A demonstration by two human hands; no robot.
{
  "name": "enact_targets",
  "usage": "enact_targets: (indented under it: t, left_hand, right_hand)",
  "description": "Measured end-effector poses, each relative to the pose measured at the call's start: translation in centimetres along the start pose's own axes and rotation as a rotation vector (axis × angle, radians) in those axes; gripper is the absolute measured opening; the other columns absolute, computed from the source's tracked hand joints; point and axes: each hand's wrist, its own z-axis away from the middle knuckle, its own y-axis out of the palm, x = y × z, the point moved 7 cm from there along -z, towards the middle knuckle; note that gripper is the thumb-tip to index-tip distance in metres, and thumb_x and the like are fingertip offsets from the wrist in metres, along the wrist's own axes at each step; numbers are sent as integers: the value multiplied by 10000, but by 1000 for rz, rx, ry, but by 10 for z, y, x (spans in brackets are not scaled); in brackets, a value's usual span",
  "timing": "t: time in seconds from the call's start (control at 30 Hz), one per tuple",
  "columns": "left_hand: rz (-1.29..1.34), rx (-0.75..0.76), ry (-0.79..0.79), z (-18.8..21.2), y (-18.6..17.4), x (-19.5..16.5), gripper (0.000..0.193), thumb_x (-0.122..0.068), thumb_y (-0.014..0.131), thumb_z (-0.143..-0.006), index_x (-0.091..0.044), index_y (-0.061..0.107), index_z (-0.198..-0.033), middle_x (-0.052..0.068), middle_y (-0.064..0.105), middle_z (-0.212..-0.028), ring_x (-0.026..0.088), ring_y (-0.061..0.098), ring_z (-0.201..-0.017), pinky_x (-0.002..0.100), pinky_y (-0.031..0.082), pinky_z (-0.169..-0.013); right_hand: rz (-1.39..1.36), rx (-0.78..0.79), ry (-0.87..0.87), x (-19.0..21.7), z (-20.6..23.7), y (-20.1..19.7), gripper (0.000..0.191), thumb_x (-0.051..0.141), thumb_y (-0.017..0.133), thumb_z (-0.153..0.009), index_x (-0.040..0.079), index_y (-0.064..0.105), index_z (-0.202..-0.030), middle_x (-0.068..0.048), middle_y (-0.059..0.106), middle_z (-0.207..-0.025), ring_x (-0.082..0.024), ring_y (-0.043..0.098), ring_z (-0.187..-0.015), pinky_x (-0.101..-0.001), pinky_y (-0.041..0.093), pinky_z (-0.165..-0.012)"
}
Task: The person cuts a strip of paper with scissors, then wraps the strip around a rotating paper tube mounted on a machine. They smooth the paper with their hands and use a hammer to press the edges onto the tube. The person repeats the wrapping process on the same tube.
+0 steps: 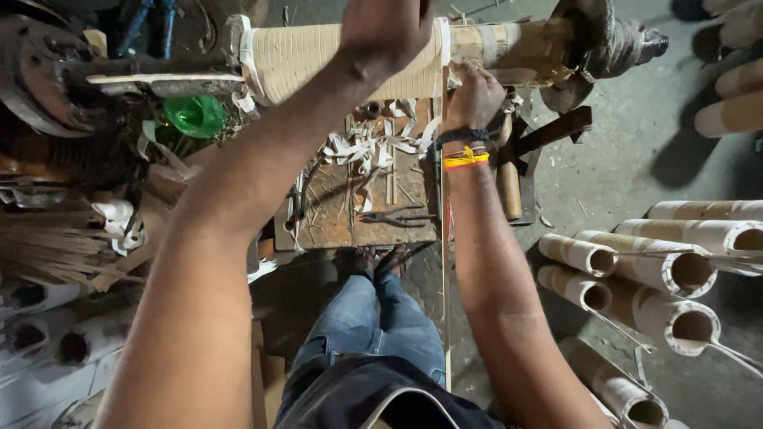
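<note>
**Head view: two hands working a wound coil on a horizontal shaft**

Head camera looks straight down past the person's dark shirt and blue jeans [367, 322], with sandalled feet below the coil. Nearer than the coil, a wooden board [334, 214] lies littered with white tape scraps [362, 147] and a pair of pliers [397, 216].

The cream, tightly wound coil [310, 57] sits on a horizontal shaft, likely so it can be wrapped all round. The left hand [385, 28] lies on top of the coil near its right end, fingers curled over the far side, seemingly steadying it. The right hand [474, 97], with a black and yellow wristband, is closed just under the coil's right end, apparently pinching a white strip; the exact grip cannot be told.

Left of the coil sits a green glass object [195, 115]. Right of the coil, finished paper-wrapped cylinders [668, 270] lie stacked on the concrete floor.
</note>
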Motion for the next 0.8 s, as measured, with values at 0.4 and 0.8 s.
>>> enact_targets:
  t: [0.4, 0.8]
  left_hand:
    - [188, -33, -11, 16, -4, -9, 537, -526, 416, -1095, -63, 688, -1123, 119, 678, -664, 239, 645, -504, 398, 522, -425]
    - [135, 27, -70, 32, 2, 18, 468, -465, 458, -1108, -26, 619, -1075, 202, 713, -738, 400, 710, -664, 529, 549, -566]
  right_hand:
    - [-134, -38, 22, -9, -1, 0, 180, 54, 701, -723, -86, 795, -786, -95, 752, -754, -183, 660, -702, -298, 525, -714]
    - [182, 29, 7, -7, -3, -1, 216, 96, 671, -797, -32, 819, -891, -125, 800, -881, -179, 726, -758, -298, 551, -755]
